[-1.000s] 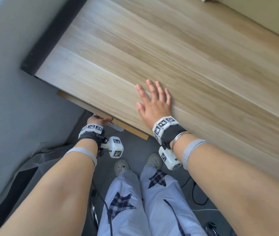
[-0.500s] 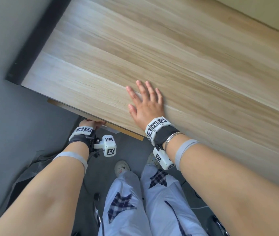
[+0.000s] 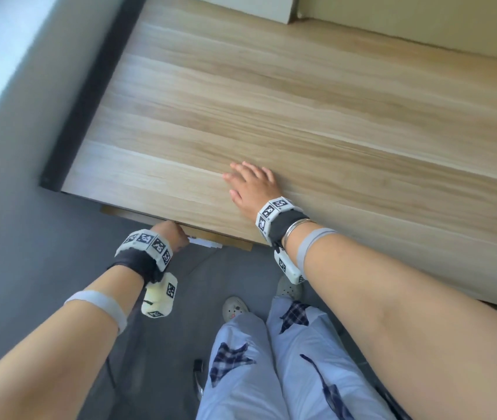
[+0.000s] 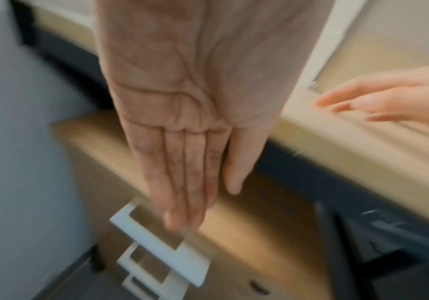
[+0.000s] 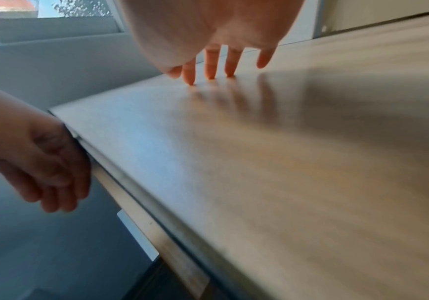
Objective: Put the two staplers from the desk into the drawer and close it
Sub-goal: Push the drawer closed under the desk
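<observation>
Drawer (image 4: 247,205) sits lower left of the head view, tucked almost fully under the counter (image 3: 271,116), only a thin strip of its front showing. Left hand (image 4: 182,154) lies flat against that front above the white handle (image 4: 157,249), fingers straight and together, gripping nothing. Staplers not visible anywhere, presumably inside. Right of it, right hand (image 3: 251,186) rests spread and flat on the counter top, holding nothing. Likely last step: push square on the front, steady pressure till flush, keep fingertips off the gap.
</observation>
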